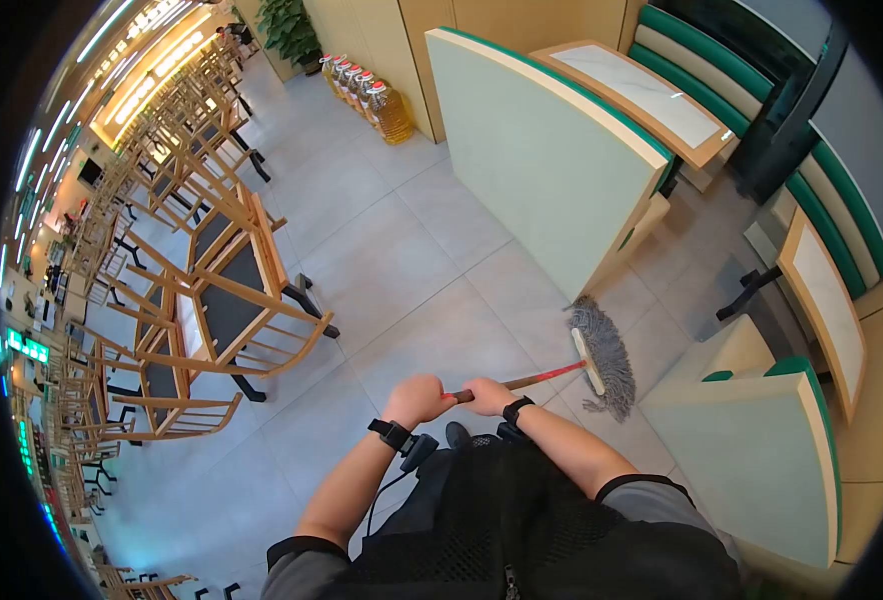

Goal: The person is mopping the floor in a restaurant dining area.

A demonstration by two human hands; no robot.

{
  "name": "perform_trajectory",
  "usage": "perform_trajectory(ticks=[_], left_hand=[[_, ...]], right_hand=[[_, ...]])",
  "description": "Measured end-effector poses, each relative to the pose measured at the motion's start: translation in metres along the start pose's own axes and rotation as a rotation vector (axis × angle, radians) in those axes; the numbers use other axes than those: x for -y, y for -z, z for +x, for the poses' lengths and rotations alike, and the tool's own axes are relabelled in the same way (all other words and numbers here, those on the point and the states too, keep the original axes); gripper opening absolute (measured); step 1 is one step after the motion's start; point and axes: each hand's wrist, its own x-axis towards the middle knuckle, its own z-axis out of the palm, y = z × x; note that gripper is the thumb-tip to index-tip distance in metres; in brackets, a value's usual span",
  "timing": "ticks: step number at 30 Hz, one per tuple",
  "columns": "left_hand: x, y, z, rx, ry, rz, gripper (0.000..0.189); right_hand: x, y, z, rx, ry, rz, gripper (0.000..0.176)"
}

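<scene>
My left hand [418, 401] is closed around the top end of a mop [610, 358] handle. A short way further down, my right hand [486, 396] grips the same handle. The stick is brown and turns red toward its lower end. It slants away to the right to a pale clamp bar with grey string strands. That head lies on the grey tiled floor [417, 330], close to the near lower corner of a pale green booth partition [542, 150]. Dark bands with small devices sit on both of my wrists.
Wooden chairs [232, 300] rest upside down on tables along the left. A second partition [762, 450] and booth table [827, 310] stand at right. Another booth table [642, 90] is beyond the first partition. Several oil bottles [390, 115] line the far wall near a plant [290, 35].
</scene>
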Motion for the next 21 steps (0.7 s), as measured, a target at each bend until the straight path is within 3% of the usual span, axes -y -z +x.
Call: perform_trajectory(ticks=[2, 3, 11, 15, 21], left_hand=[[-0.008, -0.004, 0.0, -0.026, 0.056, 0.055, 0.039], [0.017, 0.004, -0.011, -0.015, 0.092, 0.083, 0.039], [0.01, -0.037, -0.012, -0.066, 0.109, -0.06, 0.027], [0.011, -0.04, -0.007, -0.037, 0.125, -0.069, 0.032], [0.009, -0.035, -0.004, -0.021, 0.119, -0.05, 0.024]], right_hand=[[-0.001, 0.007, -0.006, 0.04, -0.005, -0.017, 0.028], [0.015, -0.016, 0.014, 0.048, 0.023, 0.019, 0.028], [-0.017, -0.018, 0.006, 0.258, 0.01, -0.074, 0.031], [-0.021, -0.022, 0.007, 0.26, -0.001, -0.036, 0.03], [-0.023, -0.023, 0.01, 0.216, -0.014, -0.044, 0.029]])
